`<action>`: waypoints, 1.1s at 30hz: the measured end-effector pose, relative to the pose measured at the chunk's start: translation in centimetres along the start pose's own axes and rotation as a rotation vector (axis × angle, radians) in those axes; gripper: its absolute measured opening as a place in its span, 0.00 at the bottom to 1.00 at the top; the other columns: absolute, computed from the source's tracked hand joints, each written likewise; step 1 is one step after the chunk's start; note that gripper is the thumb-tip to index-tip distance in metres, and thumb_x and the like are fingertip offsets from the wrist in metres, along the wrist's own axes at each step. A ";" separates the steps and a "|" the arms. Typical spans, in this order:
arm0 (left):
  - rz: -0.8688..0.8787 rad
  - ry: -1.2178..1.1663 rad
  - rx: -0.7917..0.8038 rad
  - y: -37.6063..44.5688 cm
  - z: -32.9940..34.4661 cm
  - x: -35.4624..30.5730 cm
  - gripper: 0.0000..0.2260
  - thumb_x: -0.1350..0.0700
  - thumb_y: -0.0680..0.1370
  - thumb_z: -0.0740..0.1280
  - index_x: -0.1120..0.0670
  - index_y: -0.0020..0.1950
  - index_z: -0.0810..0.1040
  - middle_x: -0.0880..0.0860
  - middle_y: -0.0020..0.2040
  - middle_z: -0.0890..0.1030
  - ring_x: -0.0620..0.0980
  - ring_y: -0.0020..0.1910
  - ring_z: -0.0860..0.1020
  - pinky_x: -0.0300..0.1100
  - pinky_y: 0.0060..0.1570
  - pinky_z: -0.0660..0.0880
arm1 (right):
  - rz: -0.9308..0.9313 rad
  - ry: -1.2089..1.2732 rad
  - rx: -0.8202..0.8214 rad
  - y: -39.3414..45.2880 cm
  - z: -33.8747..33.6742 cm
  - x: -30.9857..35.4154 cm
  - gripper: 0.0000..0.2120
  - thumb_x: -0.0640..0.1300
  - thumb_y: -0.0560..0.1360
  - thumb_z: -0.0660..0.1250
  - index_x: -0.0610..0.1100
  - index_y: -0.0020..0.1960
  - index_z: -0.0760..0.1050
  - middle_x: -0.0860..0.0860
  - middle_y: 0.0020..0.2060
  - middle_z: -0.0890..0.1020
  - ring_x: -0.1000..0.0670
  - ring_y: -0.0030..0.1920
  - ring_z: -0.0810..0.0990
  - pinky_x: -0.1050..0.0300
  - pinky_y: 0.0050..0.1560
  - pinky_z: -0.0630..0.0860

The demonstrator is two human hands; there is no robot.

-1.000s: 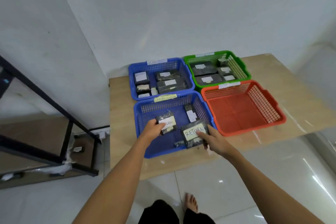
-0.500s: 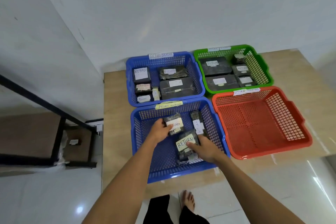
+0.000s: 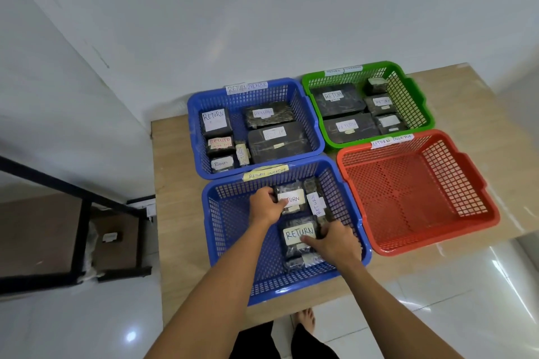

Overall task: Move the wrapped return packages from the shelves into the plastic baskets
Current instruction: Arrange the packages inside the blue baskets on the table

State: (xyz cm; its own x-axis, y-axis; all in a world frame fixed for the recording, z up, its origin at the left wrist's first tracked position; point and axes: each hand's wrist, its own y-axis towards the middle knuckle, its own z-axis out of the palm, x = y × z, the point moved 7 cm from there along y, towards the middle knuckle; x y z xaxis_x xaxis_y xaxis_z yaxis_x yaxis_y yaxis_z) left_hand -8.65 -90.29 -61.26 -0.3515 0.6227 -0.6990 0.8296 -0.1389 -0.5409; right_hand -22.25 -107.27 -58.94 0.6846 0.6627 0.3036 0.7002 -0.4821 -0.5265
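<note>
Both my hands are inside the near blue basket, which carries a yellow "RETURN OVERDUE" label. My left hand grips a small dark wrapped package marked RETURN at the basket's far side. My right hand holds a larger dark wrapped package with a RETURN label, thumb across its front, low over the basket floor. Another narrow package lies at the far right corner. A small package shows below the one in my right hand.
The far blue basket and the green basket hold several wrapped packages. The red basket has nothing in it. All sit on a low wooden table. A black metal shelf with one package stands at the left.
The view has come closer and tipped down over the baskets. Both hands have pushed their packages deeper into the near blue basket and lower toward its floor.
</note>
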 end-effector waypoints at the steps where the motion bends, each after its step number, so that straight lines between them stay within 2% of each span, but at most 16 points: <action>1: -0.013 0.008 -0.010 -0.1 0.0 0.0 0.22 0.54 0.76 0.76 0.61 0.66 0.76 0.57 0.55 0.82 0.53 0.52 0.79 0.43 0.52 0.74 | 0.009 0.000 -0.012 -0.1 0.0 0.0 0.28 0.68 0.65 0.77 0.42 0.36 0.79 0.50 0.28 0.81 0.50 0.30 0.81 0.52 0.32 0.78; 5: -0.032 -0.004 -0.040 0.1 0.2 0.4 0.25 0.54 0.74 0.77 0.59 0.68 0.74 0.56 0.56 0.81 0.52 0.50 0.78 0.42 0.52 0.76 | 0.001 0.001 -0.080 -0.7 0.0 0.9 0.24 0.69 0.65 0.77 0.49 0.42 0.78 0.55 0.34 0.81 0.50 0.37 0.81 0.54 0.36 0.77; 8: -0.035 -0.009 -0.044 0.3 0.2 0.6 0.25 0.55 0.74 0.78 0.59 0.67 0.74 0.56 0.55 0.81 0.52 0.50 0.78 0.43 0.53 0.77 | 0.045 0.002 -0.077 -0.8 0.0 1.4 0.24 0.67 0.65 0.78 0.50 0.46 0.77 0.54 0.38 0.82 0.48 0.40 0.81 0.55 0.38 0.73; 18: -0.061 -0.022 -0.038 1.2 -0.5 1.6 0.25 0.55 0.74 0.78 0.58 0.67 0.73 0.53 0.49 0.79 0.51 0.47 0.78 0.42 0.50 0.77 | 0.120 0.101 -0.010 -0.9 0.1 0.6 0.23 0.66 0.64 0.79 0.49 0.43 0.77 0.53 0.36 0.82 0.51 0.39 0.81 0.51 0.41 0.80; 23: -0.051 -0.007 -0.018 1.0 -0.4 1.5 0.25 0.54 0.75 0.77 0.59 0.68 0.72 0.56 0.56 0.81 0.50 0.48 0.77 0.40 0.48 0.74 | 0.139 0.118 -0.009 -1.2 0.1 0.7 0.23 0.66 0.64 0.79 0.50 0.43 0.77 0.54 0.36 0.83 0.51 0.38 0.82 0.51 0.42 0.81; 26: -0.043 0.008 -0.013 0.7 -0.7 1.2 0.26 0.54 0.75 0.77 0.59 0.68 0.72 0.57 0.58 0.80 0.53 0.53 0.79 0.43 0.53 0.76 | 0.129 0.114 -0.013 -1.7 -0.3 0.8 0.23 0.66 0.65 0.79 0.49 0.44 0.77 0.54 0.37 0.83 0.50 0.40 0.82 0.49 0.44 0.81; 31: 0.044 0.100 -0.014 -1.0 -2.4 -0.1 0.23 0.51 0.78 0.74 0.57 0.69 0.71 0.56 0.62 0.78 0.55 0.56 0.79 0.47 0.51 0.76 | 0.029 0.100 -0.079 -2.3 -3.2 1.7 0.22 0.61 0.73 0.74 0.44 0.53 0.78 0.49 0.45 0.84 0.45 0.46 0.82 0.48 0.46 0.80; 33: 0.099 0.155 0.002 -1.8 -3.1 -0.8 0.24 0.49 0.78 0.73 0.56 0.70 0.70 0.56 0.65 0.77 0.56 0.60 0.78 0.49 0.54 0.76 | -0.030 0.059 -0.097 -2.3 -4.8 2.3 0.21 0.60 0.76 0.71 0.43 0.57 0.78 0.46 0.49 0.84 0.43 0.48 0.81 0.50 0.47 0.78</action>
State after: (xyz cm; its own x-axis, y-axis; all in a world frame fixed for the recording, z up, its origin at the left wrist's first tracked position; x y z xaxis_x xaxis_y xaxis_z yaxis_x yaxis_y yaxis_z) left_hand -8.55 -88.19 -58.25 -0.1973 0.7169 -0.6687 0.8560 -0.2065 -0.4740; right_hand -21.30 -107.39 -53.23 0.6718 0.6441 0.3657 0.7349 -0.5180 -0.4377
